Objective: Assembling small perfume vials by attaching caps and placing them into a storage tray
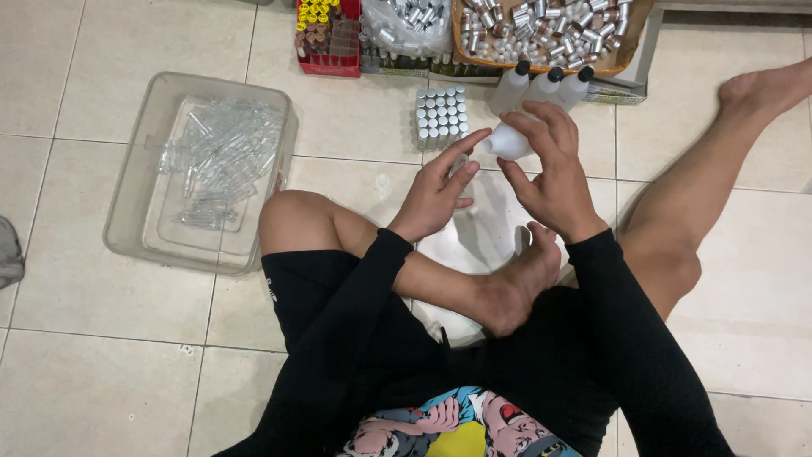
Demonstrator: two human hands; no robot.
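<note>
Pale tiled floor (101,381), clear plastic tub (127,211) left of capped-vial block (441,116), white bottles (541,85) just right, red rack (328,38) and cardboard tray (630,51) beyond.

vial block (441,116) ahead, bare tile (355,127) leftward (tub (135,211) beyond)

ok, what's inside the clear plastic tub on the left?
The clear plastic tub holds a loose heap of small transparent tubes. Below the heap, a clear tray or lid seems to lie; how deep the pile goes can't be told.

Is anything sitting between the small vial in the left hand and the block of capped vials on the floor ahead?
Nothing visible. The left hand holds a small clear vial just beside the block of capped vials, with only bare tile between. The right hand grips a white bottle off to the side.
</note>
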